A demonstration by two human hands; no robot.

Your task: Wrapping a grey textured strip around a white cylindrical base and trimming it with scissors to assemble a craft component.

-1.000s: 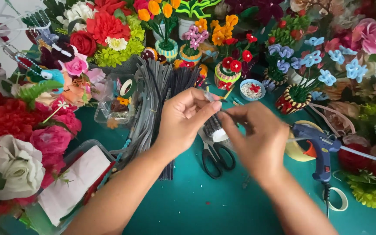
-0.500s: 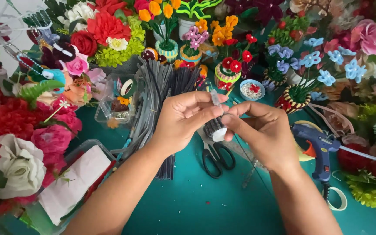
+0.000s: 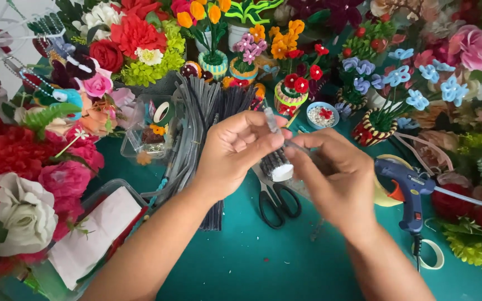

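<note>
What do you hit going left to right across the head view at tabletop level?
White fabric rose → clear plastic box → bundle of dark pipe cleaners → left hand → right hand → blue glue gun.

A pair of scissors [image 3: 277, 203] is laid on the table [image 3: 241, 267] near its middle, directly below the left hand [image 3: 235, 153] and the right hand [image 3: 336, 178], which are held together above it. A bundle of pipe cleaners [image 3: 202, 128] is spread to the left of the scissors. A glue gun [image 3: 405, 187] is set to the right, with a tape roll [image 3: 428, 253] in front of it. Potted flowers [image 3: 288, 92] are ranged along the far edge, and a small dish [image 3: 322, 115] is placed before them.
</note>
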